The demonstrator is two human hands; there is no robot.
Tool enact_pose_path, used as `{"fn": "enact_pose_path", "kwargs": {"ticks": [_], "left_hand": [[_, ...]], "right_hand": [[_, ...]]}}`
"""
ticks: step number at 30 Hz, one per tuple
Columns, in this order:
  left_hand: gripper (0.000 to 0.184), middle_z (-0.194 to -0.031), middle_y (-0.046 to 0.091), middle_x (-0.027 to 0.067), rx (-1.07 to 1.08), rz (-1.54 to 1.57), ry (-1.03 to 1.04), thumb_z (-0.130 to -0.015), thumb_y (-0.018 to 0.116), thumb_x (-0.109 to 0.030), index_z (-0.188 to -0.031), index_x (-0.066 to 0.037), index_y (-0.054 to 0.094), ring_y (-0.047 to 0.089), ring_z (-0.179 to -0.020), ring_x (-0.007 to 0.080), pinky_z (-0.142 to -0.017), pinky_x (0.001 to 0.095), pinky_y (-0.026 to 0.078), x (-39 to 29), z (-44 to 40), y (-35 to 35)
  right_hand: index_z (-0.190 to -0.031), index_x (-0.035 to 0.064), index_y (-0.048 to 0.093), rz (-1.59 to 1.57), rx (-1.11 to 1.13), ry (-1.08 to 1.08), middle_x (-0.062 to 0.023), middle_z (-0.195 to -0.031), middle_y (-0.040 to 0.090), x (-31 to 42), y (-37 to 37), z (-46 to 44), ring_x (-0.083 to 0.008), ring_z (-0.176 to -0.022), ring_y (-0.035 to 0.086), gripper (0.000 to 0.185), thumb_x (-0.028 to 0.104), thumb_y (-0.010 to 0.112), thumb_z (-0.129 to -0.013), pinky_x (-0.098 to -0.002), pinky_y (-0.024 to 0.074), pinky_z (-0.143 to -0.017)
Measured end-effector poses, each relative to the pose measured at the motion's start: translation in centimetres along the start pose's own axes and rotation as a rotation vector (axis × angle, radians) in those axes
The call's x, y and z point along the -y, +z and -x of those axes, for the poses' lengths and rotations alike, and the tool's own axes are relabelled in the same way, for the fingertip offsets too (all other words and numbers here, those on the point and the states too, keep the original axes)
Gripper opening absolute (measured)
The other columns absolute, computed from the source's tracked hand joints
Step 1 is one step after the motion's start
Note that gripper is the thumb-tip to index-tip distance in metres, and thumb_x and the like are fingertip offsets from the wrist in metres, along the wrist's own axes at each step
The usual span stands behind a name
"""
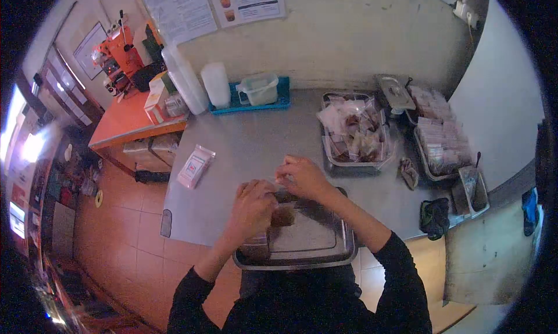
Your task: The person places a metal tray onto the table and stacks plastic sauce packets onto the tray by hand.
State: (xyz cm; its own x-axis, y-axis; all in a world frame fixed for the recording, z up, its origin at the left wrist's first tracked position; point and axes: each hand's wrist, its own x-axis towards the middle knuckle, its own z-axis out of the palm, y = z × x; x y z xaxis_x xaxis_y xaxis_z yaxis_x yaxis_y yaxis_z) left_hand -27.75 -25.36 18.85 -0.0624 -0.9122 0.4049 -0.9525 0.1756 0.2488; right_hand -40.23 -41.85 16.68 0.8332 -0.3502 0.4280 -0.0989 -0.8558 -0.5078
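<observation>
My left hand (pixel 254 211) and right hand (pixel 303 178) nearly meet above a metal tray (pixel 314 235) at the surface's (pixel 232 142) near edge. Both are loosely curled, fingertips partly hidden; I cannot tell what either grips. A small brown packet (pixel 283 216) shows just below them, beside my left fingers. Beyond my left hand, leftward, lies a pink-and-white packet (pixel 196 167); beyond my right, rightward, a metal pan (pixel 356 164) of filled sachets (pixel 351 128).
</observation>
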Motion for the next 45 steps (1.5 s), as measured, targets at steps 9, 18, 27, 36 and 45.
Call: {"fn": "enact_pose_path", "kwargs": {"ticks": [9, 18, 27, 36, 45], "left_hand": [[0.009, -0.110, 0.059, 0.0069, -0.092, 0.043, -0.051, -0.069, 0.065, -0.011, -0.077, -0.007, 0.065, 0.053, -0.107, 0.0281, -0.094, 0.0449, 0.038, 1.1, -1.5, 0.3], [0.011, -0.096, 0.064, 0.0056, -0.047, -0.013, 0.018, -0.072, 0.065, -0.017, -0.082, -0.010, 0.066, 0.056, -0.104, 0.0259, -0.096, 0.0453, 0.036, 4.3, -2.7, 2.4], [0.012, -0.091, 0.064, 0.0044, 0.045, -0.050, 0.040, -0.072, 0.066, -0.021, -0.080, -0.013, 0.066, 0.057, -0.102, 0.0259, -0.099, 0.0454, 0.034, 4.9, -3.2, 1.1], [0.009, -0.084, 0.063, 0.0046, -0.013, -0.046, 0.027, -0.064, 0.066, -0.015, -0.072, -0.012, 0.064, 0.058, -0.097, 0.0232, -0.098, 0.0441, 0.034, 5.2, -3.3, 1.5], [0.008, -0.085, 0.066, 0.0048, -0.038, 0.075, -0.055, -0.066, 0.069, -0.014, -0.073, -0.013, 0.066, 0.059, -0.098, 0.0246, -0.098, 0.0447, 0.034, 5.5, -3.0, 2.1]], "right_hand": [[-0.088, 0.0102, 0.068, -0.033, 0.038, 0.049, -0.0119, -0.084, 0.059, 0.1, 0.1, -0.1, -0.0313, -0.086, 0.060, 0.015, 0.020, 0.067, -0.077, -0.0450, 0.0479, -0.077], [-0.088, 0.0076, 0.069, -0.004, 0.041, 0.042, -0.0123, -0.085, 0.061, -0.8, 0.2, 0.0, -0.0323, -0.081, 0.061, 0.014, 0.018, 0.067, -0.079, -0.0422, 0.0488, -0.073], [-0.090, 0.0056, 0.065, -0.147, 0.099, 0.030, -0.0133, -0.087, 0.063, -0.5, -0.8, -0.2, -0.0327, -0.080, 0.062, 0.016, 0.018, 0.064, -0.080, -0.0421, 0.0497, -0.074], [-0.093, 0.0024, 0.064, -0.144, 0.152, 0.045, -0.0154, -0.089, 0.063, -0.6, -1.4, 0.3, -0.0303, -0.080, 0.062, 0.017, 0.010, 0.064, -0.078, -0.0389, 0.0499, -0.075], [-0.090, 0.0013, 0.063, -0.129, 0.132, 0.077, -0.0160, -0.087, 0.063, -0.7, -0.9, 0.1, -0.0321, -0.080, 0.063, 0.015, 0.000, 0.061, -0.075, -0.0400, 0.0499, -0.071]]}}
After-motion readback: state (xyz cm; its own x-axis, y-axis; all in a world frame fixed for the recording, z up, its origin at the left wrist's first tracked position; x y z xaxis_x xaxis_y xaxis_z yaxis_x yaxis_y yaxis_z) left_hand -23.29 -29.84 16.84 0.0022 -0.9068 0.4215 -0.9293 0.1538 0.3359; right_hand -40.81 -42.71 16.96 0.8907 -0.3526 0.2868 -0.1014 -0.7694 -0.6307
